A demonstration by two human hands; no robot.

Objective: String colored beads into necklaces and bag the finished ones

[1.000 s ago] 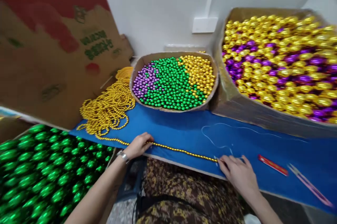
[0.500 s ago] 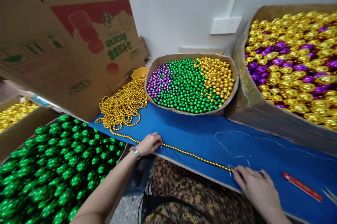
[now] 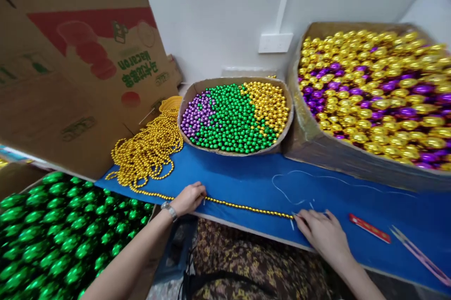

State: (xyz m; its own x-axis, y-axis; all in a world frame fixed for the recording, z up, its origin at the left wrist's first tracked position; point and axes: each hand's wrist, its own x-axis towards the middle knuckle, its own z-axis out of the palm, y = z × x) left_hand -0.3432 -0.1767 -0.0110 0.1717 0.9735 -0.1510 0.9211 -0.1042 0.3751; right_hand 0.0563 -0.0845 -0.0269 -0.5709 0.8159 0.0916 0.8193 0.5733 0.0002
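Note:
A gold bead string [image 3: 248, 207] lies nearly straight along the front of the blue tabletop [image 3: 225, 180]. My left hand [image 3: 190, 197] is closed over it, fingers pinched on the beads. At the string's right end my right hand [image 3: 322, 233] pinches the last beads between thumb and forefinger, its other fingers loosely bent. Short white marks show beside both hands. Leftward, the string runs back into a heap of gold bead strands [image 3: 150, 150]. A thin clear thread [image 3: 317, 177] curves over the table beyond my right hand.
Behind stand a tub of purple, green and gold beads [image 3: 232, 150] and a large box of gold and purple beads [image 3: 296, 140]. Right of my hand lie a red flat strip [image 3: 369, 228] and pink-handled tweezers [image 3: 421, 255]. A tall carton [image 3: 81, 79] and large green beads [image 3: 70, 229] are left.
The view has shifted to the right, so the scene sits farther left and more of the tweezers shows. Both hands keep about the same places on the bead string.

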